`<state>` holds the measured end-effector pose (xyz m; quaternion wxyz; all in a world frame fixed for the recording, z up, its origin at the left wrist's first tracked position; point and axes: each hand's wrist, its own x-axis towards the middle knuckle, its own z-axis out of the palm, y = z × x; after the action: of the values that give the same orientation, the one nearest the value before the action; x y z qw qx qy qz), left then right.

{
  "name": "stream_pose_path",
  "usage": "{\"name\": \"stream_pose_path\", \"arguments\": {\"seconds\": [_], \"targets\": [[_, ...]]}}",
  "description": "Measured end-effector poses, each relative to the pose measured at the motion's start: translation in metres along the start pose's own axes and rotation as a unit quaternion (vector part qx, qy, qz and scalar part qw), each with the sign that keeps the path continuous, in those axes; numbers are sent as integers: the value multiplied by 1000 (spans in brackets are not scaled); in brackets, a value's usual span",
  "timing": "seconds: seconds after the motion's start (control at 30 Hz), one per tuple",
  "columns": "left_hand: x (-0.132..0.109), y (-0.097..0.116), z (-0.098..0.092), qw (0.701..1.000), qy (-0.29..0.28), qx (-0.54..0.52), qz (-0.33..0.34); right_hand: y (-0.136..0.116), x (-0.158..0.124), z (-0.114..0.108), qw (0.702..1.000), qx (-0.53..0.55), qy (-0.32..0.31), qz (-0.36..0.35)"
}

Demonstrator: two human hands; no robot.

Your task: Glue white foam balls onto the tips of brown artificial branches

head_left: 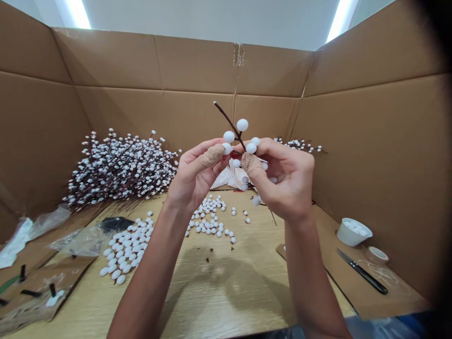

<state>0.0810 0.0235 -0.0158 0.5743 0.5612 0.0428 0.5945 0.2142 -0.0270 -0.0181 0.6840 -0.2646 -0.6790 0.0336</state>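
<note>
- My left grip (192,176) has thumb and fingertips drawn together, pinching a smooth round white ball (227,148) at the side of the twig
- My right grip (286,174) is pressed closed on a thin dark-brown twig (229,122) bearing white balls, the thumb lying across its lower part
- The twig is up in front of me, above the surface, its bare upper end leaning to the left
- A tan fabric cover (213,156) wraps my left thumb, and a similar tan wrap (250,163) is on my right thumb
- Below, on the pale wooden surface (212,296), many loose white balls (130,245) are scattered, left and centre
- A dense heap of dark branches with white balls (123,167) lies back left, near the brown cardboard wall (197,113)
- To my right, a white round tub (346,237) holds white pieces, beside a slim black-handled pointed tool (365,274)
</note>
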Motion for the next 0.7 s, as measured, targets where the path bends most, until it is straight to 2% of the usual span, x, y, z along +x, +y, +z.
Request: {"name": "stream_pose_path", "arguments": {"seconds": [0.17,0.37,0.5,0.7], "targets": [[-1,1,0,1000,2,14,2,1,0,0,1000,-10,-4,-5],[-2,-1,-4,999,-22,10,22,2,-1,1,1000,-25,-8,-16],[-2,-2,-4,999,-9,32,34,4,0,2,999,-17,-12,-24],[-4,-2,-4,996,-20,73,49,9,3,-1,999,-3,-23,-25]]}}
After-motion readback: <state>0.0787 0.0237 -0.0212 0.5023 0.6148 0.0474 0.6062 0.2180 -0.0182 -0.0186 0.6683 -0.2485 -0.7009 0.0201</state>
